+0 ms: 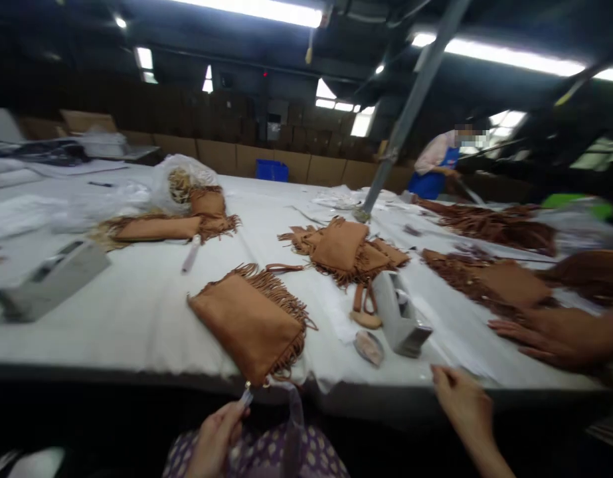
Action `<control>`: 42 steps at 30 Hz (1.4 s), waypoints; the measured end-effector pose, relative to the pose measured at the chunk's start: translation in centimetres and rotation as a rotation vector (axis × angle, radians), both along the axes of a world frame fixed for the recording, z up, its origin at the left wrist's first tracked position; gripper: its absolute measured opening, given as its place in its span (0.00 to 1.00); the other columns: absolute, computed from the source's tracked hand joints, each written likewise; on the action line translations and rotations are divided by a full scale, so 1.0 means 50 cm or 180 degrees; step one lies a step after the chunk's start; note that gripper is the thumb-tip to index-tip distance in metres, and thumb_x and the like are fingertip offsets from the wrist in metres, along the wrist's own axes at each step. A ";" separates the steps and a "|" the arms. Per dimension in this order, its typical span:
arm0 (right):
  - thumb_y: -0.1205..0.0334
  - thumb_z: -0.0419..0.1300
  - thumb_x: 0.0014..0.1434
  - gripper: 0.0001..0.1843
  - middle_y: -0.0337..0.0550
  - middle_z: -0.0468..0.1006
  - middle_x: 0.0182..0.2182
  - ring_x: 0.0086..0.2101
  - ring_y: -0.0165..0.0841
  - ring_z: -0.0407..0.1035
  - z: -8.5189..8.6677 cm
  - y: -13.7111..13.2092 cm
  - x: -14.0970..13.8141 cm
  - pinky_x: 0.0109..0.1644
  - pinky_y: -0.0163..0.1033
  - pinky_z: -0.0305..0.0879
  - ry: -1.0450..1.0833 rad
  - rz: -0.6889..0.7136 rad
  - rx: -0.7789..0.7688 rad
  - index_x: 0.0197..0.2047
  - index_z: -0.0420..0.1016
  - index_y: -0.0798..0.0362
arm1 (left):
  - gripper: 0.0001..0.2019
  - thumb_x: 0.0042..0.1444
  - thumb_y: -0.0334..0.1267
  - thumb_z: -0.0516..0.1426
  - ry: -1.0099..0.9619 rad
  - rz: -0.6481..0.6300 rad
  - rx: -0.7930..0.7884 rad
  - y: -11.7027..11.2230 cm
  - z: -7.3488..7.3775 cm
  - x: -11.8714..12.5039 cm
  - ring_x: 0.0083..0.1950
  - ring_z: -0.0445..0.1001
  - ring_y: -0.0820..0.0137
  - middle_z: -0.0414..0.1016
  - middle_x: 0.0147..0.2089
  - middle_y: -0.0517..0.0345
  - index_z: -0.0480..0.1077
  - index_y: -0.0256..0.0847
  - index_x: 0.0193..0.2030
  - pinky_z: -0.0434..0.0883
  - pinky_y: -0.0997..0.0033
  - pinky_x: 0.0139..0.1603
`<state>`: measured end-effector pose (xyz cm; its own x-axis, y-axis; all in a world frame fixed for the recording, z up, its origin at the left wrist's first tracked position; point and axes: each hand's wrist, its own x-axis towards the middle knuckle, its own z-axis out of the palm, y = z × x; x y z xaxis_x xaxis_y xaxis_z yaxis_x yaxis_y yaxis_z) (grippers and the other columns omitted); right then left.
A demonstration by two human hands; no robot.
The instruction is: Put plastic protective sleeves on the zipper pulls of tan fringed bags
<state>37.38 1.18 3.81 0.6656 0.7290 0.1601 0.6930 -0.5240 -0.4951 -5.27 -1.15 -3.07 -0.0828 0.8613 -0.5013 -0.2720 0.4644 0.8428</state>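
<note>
Left fingers (231, 417) pinch something small (245, 398), clear and blurred; right fingers (441, 377) curl, grip impossible to tell.

The bag (251, 325) before me is tan suede, its fringe (291, 338) the same tan. The cloth (286, 455) over my lap is purple with pale dots. The worktop (137, 318) is covered in white, and the 2 dispensers (398, 312) are grey. Further off, the crate (271, 170) is bright blue, the cartons (326, 170) are brown, and a co-worker's apron (432, 179) is blue beside a pale pink sleeve (430, 156).
</note>
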 end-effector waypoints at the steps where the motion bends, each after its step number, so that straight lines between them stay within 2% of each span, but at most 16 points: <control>1: 0.47 0.53 0.45 0.19 0.54 0.79 0.24 0.29 0.49 0.72 -0.006 0.000 -0.022 0.33 0.47 0.62 0.0066 0.0104 -0.0103 0.25 0.77 0.52 | 0.29 0.31 0.64 0.64 0.0047 0.0017 0.0195 0.001 -0.003 0.003 0.19 0.50 0.79 0.51 0.15 0.69 0.74 0.35 0.22 0.50 0.77 0.19; 3: 0.44 0.56 0.45 0.20 0.50 0.80 0.27 0.32 0.47 0.72 -0.013 0.005 -0.094 0.35 0.44 0.64 0.0472 0.0672 -0.0207 0.29 0.78 0.51 | 0.27 0.38 0.63 0.62 0.0305 0.0066 0.0438 0.006 -0.010 0.005 0.20 0.49 0.78 0.51 0.16 0.69 0.74 0.35 0.23 0.49 0.77 0.20; 6: 0.43 0.56 0.51 0.20 0.46 0.79 0.28 0.32 0.42 0.71 -0.002 0.002 -0.257 0.37 0.40 0.66 0.1459 0.2223 -0.0425 0.29 0.77 0.51 | 0.25 0.46 0.60 0.59 0.0729 0.0035 0.0733 0.009 -0.014 0.002 0.23 0.56 0.76 0.59 0.19 0.65 0.74 0.34 0.25 0.55 0.76 0.24; 8: 0.45 0.55 0.55 0.19 0.44 0.78 0.27 0.31 0.38 0.70 0.009 -0.002 -0.371 0.36 0.37 0.65 0.1967 0.2977 -0.0610 0.30 0.77 0.52 | 0.24 0.51 0.57 0.57 0.0990 -0.0030 0.0913 0.006 -0.012 0.000 0.27 0.61 0.73 0.66 0.23 0.61 0.75 0.34 0.27 0.59 0.76 0.28; 11: 0.48 0.58 0.55 0.17 0.40 0.74 0.24 0.27 0.33 0.66 0.003 0.001 -0.498 0.32 0.34 0.62 0.2380 0.3442 -0.0581 0.28 0.75 0.54 | 0.22 0.56 0.54 0.53 0.1294 -0.0141 0.1080 -0.001 -0.006 -0.002 0.30 0.66 0.70 0.73 0.27 0.58 0.75 0.35 0.29 0.62 0.75 0.31; 14: 0.49 0.58 0.54 0.18 0.38 0.70 0.21 0.24 0.29 0.62 -0.034 0.013 -0.561 0.29 0.33 0.59 0.2591 0.3442 -0.0499 0.24 0.73 0.56 | 0.19 0.58 0.51 0.52 0.1498 -0.0159 0.1193 -0.006 -0.005 -0.002 0.32 0.70 0.68 0.77 0.30 0.56 0.75 0.37 0.31 0.64 0.74 0.33; 17: 0.49 0.57 0.53 0.20 0.38 0.70 0.18 0.22 0.29 0.60 -0.074 0.025 -0.586 0.26 0.33 0.57 0.2411 0.3162 -0.0421 0.21 0.73 0.57 | 0.18 0.58 0.49 0.51 0.1686 -0.0136 0.1245 -0.009 -0.007 -0.004 0.31 0.72 0.68 0.78 0.30 0.55 0.76 0.38 0.33 0.65 0.74 0.34; 20: 0.48 0.57 0.53 0.21 0.40 0.72 0.17 0.21 0.30 0.62 -0.096 0.033 -0.599 0.25 0.33 0.55 0.1982 0.2838 -0.0402 0.20 0.75 0.56 | 0.17 0.60 0.47 0.50 0.1879 -0.0183 0.1314 -0.011 -0.007 -0.007 0.32 0.73 0.67 0.79 0.31 0.55 0.76 0.39 0.36 0.65 0.73 0.35; 25: 0.47 0.57 0.53 0.22 0.43 0.76 0.18 0.22 0.33 0.67 -0.098 0.029 -0.616 0.27 0.35 0.55 0.1412 0.2521 -0.0400 0.19 0.77 0.55 | 0.16 0.61 0.44 0.49 0.1931 -0.0185 0.1400 -0.015 -0.009 -0.010 0.33 0.73 0.67 0.79 0.32 0.54 0.75 0.39 0.37 0.65 0.72 0.36; 29: 0.46 0.55 0.55 0.22 0.43 0.75 0.18 0.23 0.33 0.66 -0.102 0.020 -0.620 0.28 0.36 0.54 0.1242 0.2530 -0.0272 0.20 0.75 0.54 | 0.17 0.61 0.45 0.49 0.1475 -0.0137 0.1422 -0.014 -0.016 -0.007 0.35 0.73 0.66 0.78 0.34 0.53 0.75 0.37 0.39 0.66 0.71 0.37; 32: 0.44 0.55 0.53 0.23 0.39 0.68 0.15 0.21 0.31 0.61 -0.117 0.021 -0.619 0.25 0.35 0.51 0.1536 0.2500 -0.0283 0.17 0.69 0.53 | 0.18 0.60 0.48 0.51 0.0907 -0.0138 0.1363 -0.010 -0.019 -0.008 0.37 0.72 0.65 0.78 0.35 0.52 0.76 0.35 0.40 0.67 0.71 0.39; 36: 0.40 0.55 0.51 0.26 0.33 0.60 0.13 0.17 0.26 0.54 -0.143 0.028 -0.618 0.21 0.33 0.48 0.2672 0.2667 -0.0495 0.17 0.63 0.53 | 0.21 0.58 0.51 0.53 0.0413 -0.0099 0.1247 -0.007 -0.020 -0.009 0.34 0.71 0.67 0.77 0.31 0.53 0.76 0.33 0.36 0.67 0.72 0.37; 40: 0.38 0.59 0.49 0.26 0.32 0.58 0.13 0.17 0.24 0.50 -0.156 0.028 -0.622 0.20 0.33 0.45 0.3158 0.2563 -0.0474 0.18 0.65 0.54 | 0.22 0.56 0.54 0.54 0.0550 -0.0047 0.1126 -0.010 -0.023 -0.005 0.32 0.70 0.68 0.75 0.28 0.54 0.75 0.33 0.33 0.66 0.73 0.34; 42: 0.38 0.60 0.48 0.27 0.32 0.58 0.14 0.17 0.24 0.49 -0.157 0.027 -0.625 0.21 0.33 0.45 0.3225 0.2513 -0.0410 0.18 0.66 0.55 | 0.22 0.56 0.54 0.54 0.0838 0.0092 0.1050 -0.014 -0.024 -0.001 0.30 0.70 0.68 0.73 0.26 0.56 0.74 0.34 0.36 0.65 0.73 0.32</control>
